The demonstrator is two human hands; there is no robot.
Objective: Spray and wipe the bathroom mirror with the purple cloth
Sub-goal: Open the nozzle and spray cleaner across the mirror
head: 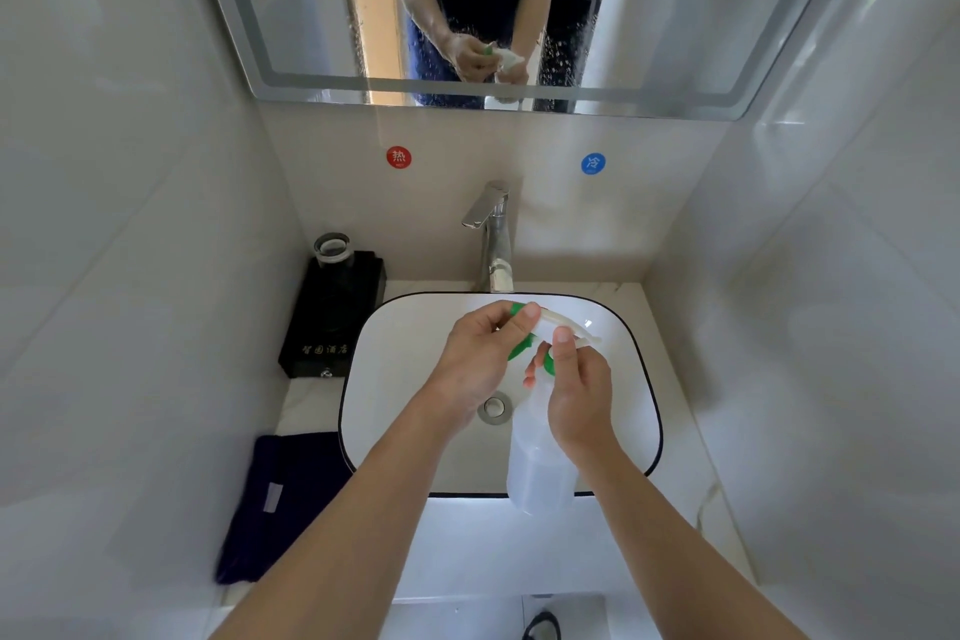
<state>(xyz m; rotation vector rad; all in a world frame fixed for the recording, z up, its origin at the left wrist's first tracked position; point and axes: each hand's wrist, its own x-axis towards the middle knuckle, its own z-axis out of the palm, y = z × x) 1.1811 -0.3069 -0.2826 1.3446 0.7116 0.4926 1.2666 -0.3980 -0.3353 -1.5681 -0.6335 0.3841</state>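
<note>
Over the sink [395,327], the right hand [579,395] grips the spray bottle [537,463] by its neck, the left hand [480,359] pinches its nozzle, and the purple cloth [275,499] lies on the surface well left of both.

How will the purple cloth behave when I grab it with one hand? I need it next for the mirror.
The purple cloth will probably be floppy: it lies folded flat on the counter left of the sink, with one end drooping over the front edge. It looks thin and likely light. A pinch should lift it, though the folds may fall open.
</note>
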